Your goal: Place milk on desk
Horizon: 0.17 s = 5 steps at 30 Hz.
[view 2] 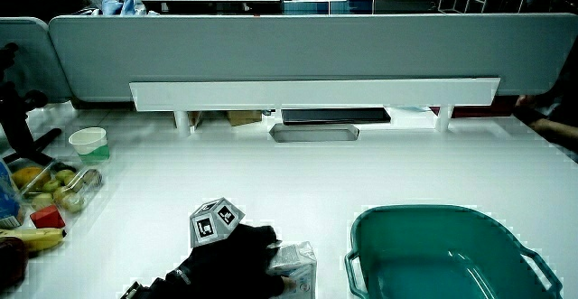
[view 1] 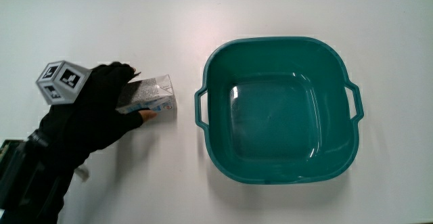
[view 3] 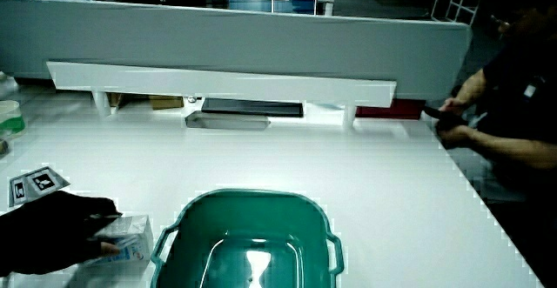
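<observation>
The white table lies bare on every side of the milk carton except where the teal basin sits just beside it, apart from it by a strip of open tabletop; nearer the partition the surface runs wide and clear in both side views; the table's near edge is out of the main view.

The basin is the one bulky thing close by; its handle points at the carton, and it holds nothing; in a side view a white cup, a tray of fruit and a banana stand along the table's side edge, well apart from the carton; a shallow grey tray lies near the foot of the partition.

The carton lies on its side on the tabletop, its long axis running roughly from the hand toward the basin, its flat end facing the basin handle, slightly skewed to the basin's wall; it also shows in both side views.

The hand is closed around the carton, fingers over its upper face and thumb against the side nearer the person; the patterned cube sits on its back; the forearm runs toward the person.
</observation>
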### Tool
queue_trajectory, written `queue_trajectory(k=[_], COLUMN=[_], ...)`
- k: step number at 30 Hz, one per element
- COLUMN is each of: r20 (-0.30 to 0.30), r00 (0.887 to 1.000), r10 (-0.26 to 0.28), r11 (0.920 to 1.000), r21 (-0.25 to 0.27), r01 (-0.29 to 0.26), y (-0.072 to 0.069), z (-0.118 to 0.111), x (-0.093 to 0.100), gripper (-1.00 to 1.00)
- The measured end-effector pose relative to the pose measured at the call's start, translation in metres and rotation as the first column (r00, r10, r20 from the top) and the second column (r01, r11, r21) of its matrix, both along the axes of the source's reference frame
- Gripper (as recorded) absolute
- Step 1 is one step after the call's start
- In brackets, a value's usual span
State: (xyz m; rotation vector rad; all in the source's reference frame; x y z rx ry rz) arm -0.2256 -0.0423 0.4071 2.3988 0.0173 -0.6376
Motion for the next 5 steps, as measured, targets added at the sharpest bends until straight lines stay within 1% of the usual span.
queue_trajectory(k=[1,4,5], r20=[-0.020,0.016,0.058], r00=[1.000,1.000,0.996], r10=[0.002,0.017,0.061], r11=[0.9997,0.9996,0.9968], r21=[0.025,0.023,0.048], r01=[-0.002,-0.018,-0.063], y=[0.002,0.010,0.013], z=[-0.002,-0.019,-0.028], x=[-0.001,0.002,0.006], gripper=[-0.57,-0.79,-0.86])
